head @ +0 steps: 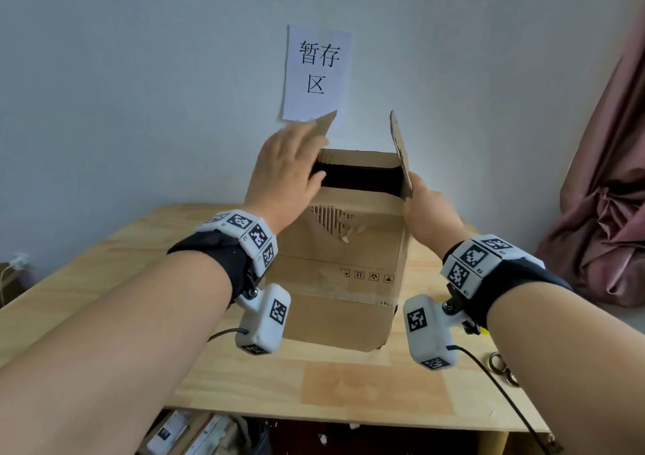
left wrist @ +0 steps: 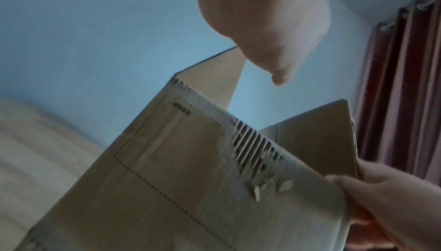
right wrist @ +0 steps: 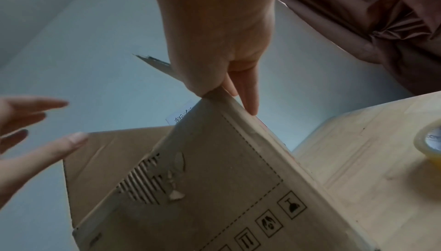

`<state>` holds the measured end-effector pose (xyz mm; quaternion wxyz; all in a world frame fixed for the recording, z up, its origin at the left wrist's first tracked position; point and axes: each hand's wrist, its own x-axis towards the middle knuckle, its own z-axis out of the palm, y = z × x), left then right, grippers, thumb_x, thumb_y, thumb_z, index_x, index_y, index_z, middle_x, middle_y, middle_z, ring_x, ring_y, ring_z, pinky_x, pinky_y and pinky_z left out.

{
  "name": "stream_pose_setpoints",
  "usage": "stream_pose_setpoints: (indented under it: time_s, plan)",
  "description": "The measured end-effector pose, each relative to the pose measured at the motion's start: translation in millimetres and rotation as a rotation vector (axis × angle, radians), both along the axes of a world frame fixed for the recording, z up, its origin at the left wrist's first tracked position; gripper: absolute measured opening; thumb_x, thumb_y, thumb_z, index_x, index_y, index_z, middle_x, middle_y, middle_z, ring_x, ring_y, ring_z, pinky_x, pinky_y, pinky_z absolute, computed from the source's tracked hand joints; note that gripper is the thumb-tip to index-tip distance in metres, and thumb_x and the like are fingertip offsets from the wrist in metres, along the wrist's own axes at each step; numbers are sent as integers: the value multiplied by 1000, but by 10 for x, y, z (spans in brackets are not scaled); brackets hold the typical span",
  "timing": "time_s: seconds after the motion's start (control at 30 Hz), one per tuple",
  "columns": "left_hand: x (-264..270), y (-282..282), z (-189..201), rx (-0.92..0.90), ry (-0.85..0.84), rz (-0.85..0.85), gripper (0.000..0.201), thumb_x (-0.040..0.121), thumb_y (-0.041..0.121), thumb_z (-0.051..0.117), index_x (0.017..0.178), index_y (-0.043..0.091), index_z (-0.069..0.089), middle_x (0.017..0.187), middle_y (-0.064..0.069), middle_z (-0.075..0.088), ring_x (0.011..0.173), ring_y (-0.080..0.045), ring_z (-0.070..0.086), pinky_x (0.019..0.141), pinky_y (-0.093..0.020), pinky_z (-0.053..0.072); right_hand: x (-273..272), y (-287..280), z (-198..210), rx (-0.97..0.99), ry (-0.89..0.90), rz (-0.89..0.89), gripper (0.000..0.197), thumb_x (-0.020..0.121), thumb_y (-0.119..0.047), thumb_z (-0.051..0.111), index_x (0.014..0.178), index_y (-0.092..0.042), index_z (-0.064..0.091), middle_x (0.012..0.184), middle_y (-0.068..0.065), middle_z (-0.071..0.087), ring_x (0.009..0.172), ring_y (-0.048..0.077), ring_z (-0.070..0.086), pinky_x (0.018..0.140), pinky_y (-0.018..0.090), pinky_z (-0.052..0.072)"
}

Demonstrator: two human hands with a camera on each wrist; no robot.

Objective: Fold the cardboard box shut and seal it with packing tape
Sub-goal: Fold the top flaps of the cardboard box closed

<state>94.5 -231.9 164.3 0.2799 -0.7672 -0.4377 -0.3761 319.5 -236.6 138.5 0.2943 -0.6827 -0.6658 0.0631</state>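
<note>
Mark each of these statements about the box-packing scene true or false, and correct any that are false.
1. The cardboard box stands on a wooden table with its top open. True.
2. The left hand rests on the box's left flap. True.
3. The right flap is already folded flat over the opening. False: it stands nearly upright, with the right hand at its lower edge.
4. The roll of tape sits inside the box. False: it lies on the table beside the box.
5. A paper sign hangs on the wall behind the box. True.
</note>
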Motion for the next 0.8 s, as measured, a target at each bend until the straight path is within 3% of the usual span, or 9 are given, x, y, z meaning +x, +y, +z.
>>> stream_pose_setpoints:
  time_s: [0.13, 0.23, 0.33, 0.4, 0.47, 0.53, 0.6, 0.7, 0.8]
  plan:
    - [-61, -9, 40, -361, -473, 43, 90, 86, 36, 66, 151, 16, 7, 157, -17, 5, 143, -33, 16, 113, -42, 22, -23, -59, 5, 17, 97, 50, 40, 97, -11, 33, 137, -10, 36, 93, 15, 59, 75, 30, 54, 64, 33, 43]
    - [-159, 103, -9, -622, -548, 137, 103, 83, 44, 66, 151, 19, -7, 152, -18, 22, 135, -36, 33, 109, -46, 32, -15, -100, 36, 64, 193, 56, 38, 100, -25, 39, 135, -10, 41, 99, 6, 59, 87, 29, 58, 75, 35, 49]
    - [-275, 242, -53, -770, -520, 164, 104, 82, 47, 67, 151, 22, -6, 148, -19, 32, 129, -34, 42, 105, -44, 38, -21, -67, 106, 137, 239, 43, 40, 100, -31, 40, 137, -14, 40, 92, 1, 54, 83, 25, 56, 69, 30, 42]
    - [-273, 295, -59, -826, -484, 85, 101, 82, 48, 66, 151, 24, -3, 149, -15, 32, 132, -30, 41, 107, -41, 36, -39, -1, 161, 152, 243, 44, 39, 99, -29, 38, 135, -15, 41, 81, 4, 57, 74, 25, 55, 60, 30, 38]
    - [-207, 297, -48, -830, -445, 11, 97, 81, 57, 62, 151, 27, 3, 152, -9, 28, 136, -27, 35, 110, -40, 32, -64, 58, 206, 127, 230, 30, 38, 100, -29, 35, 134, -14, 41, 80, 6, 56, 76, 28, 55, 62, 31, 37]
    - [-116, 287, -74, -831, -345, 18, 96, 73, 77, 48, 150, 36, 8, 153, -5, 28, 138, -27, 32, 110, -45, 31, -85, 84, 227, 131, 231, 11, 36, 99, -32, 32, 130, -15, 42, 84, 9, 58, 79, 31, 56, 64, 33, 38]
    - [-28, 252, -163, -838, -139, 138, 93, 65, 88, 28, 146, 45, 13, 153, 0, 29, 137, -31, 29, 107, -51, 31, -75, 79, 213, 171, 228, 4, 35, 99, -36, 30, 125, -18, 44, 83, 12, 60, 78, 33, 55, 63, 35, 38]
    - [50, 219, -335, -753, 36, 289, 80, 70, 86, 10, 141, 52, 24, 152, 9, 28, 137, -29, 23, 103, -54, 22, -57, 45, 156, 186, 229, 24, 36, 99, -39, 26, 125, -21, 43, 79, 13, 59, 77, 35, 55, 65, 35, 38]
    - [71, 248, -363, -731, -26, 284, 72, 79, 79, 6, 135, 49, 40, 148, 8, 35, 134, -28, 25, 102, -53, 21, -82, 37, 141, 191, 180, 32, 38, 100, -45, 23, 123, -24, 45, 76, 10, 58, 72, 30, 55, 63, 34, 39]
